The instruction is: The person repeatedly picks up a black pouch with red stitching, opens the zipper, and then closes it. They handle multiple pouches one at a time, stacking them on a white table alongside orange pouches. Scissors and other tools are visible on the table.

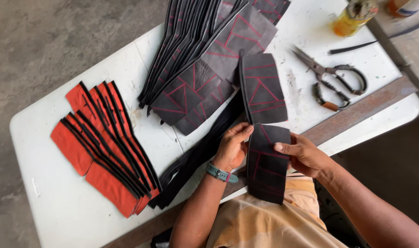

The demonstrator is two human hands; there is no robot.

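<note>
White table (72, 216) over grey concrete floor. Long dark leather strip (266, 138) with red stitch lines runs from table centre to near edge, folded midway. Orange pieces (104, 151) left, dark stitched stack (205, 59) far, scissors (338, 80) right. Left hand (232, 147) pinches strip's left edge; right hand (301, 154) grips its right edge, thumb on top.

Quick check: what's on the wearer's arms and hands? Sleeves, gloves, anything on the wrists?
Both forearms are bare, no sleeves in view. Left hand and right hand are gloveless. The left wrist carries a teal watch strap; the right wrist has nothing on it. No rings can be made out.
</note>
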